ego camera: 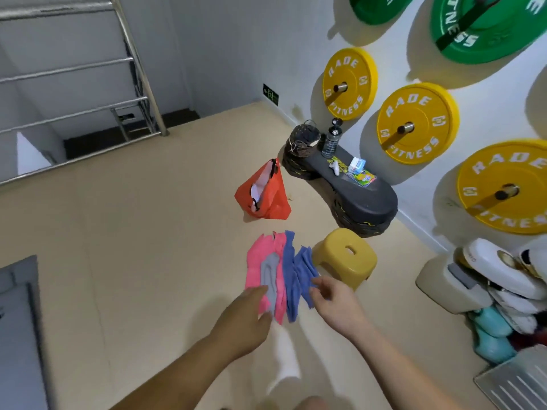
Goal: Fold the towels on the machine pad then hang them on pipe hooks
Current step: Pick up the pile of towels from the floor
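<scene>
Several towels hang in front of me above the beige floor: a pink towel, a grey towel and a blue towel. My left hand grips the lower ends of the pink and grey towels. At the right edge of the bunch, my right hand pinches a fold of the blue towel. What carries the towels from above cannot be made out. The frame is blurred around the hands.
A yellow plastic stool stands just right of the towels. An orange bag lies on the floor beyond. A black step platform with a bottle and basket sits by the wall. Yellow weight plates hang on wall pegs. A metal railing guards the stairwell at left.
</scene>
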The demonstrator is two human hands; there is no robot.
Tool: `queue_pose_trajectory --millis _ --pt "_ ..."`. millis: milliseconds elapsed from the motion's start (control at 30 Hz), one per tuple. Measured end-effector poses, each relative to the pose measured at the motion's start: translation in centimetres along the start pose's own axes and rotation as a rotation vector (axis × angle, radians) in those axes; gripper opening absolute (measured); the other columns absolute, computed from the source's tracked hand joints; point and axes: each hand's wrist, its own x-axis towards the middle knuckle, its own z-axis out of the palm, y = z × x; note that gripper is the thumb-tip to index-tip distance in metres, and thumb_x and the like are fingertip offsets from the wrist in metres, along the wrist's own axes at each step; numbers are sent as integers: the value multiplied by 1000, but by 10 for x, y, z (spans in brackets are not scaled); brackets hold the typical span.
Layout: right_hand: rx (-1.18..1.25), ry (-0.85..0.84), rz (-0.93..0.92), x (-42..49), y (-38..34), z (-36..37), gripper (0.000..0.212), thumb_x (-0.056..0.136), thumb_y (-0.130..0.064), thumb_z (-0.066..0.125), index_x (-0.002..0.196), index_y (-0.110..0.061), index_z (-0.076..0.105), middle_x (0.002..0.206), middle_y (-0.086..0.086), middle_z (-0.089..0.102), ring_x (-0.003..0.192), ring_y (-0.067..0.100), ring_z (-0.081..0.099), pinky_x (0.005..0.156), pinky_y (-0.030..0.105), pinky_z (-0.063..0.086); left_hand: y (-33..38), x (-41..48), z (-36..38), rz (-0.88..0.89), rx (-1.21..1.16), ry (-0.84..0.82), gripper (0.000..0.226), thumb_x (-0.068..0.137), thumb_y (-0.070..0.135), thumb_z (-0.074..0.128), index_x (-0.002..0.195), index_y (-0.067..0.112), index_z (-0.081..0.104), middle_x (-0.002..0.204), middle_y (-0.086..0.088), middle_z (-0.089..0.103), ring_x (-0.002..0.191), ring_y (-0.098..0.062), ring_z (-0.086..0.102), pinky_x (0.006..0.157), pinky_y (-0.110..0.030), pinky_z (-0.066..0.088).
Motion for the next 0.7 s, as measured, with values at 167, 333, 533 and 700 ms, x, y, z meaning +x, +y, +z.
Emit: queue_pose_trajectory --millis 167,333,533,700 --pt "73 -9 104 131 43 -25 26 98 -27 56 114 -13 70 80 -1 67 67 11 57 61 29 47 12 156 11 3 21 -190 45 93 28 54 138 21 53 139 3 55 121 -15 57 99 -23 46" --pt "74 -81 176 259 106 -18 26 99 -27 53 113 -11 68 80 -1 69 68 13 59 65 28 49 -7 290 44 -72 71 -271 35 94 21 53 126 9 58 125 -2 58 108 -24 62 95 -36 50" --pt "125 -113 342 369 180 32 34 98 -26 55 130 -17 64 76 -2 72 66 9 63 62 20 46 -81 410 92 -127 183 -355 40 96 29 46 134 18 48 130 2 52 103 -19 60 87 -35 51" --pt "71 -125 480 491 269 141 17 100 -20 53 114 -16 62 93 20 69 66 23 58 53 20 47 -195 528 185 -187 183 -336 45 101 20 49 144 10 47 143 -8 52 126 -24 57 103 -33 46"
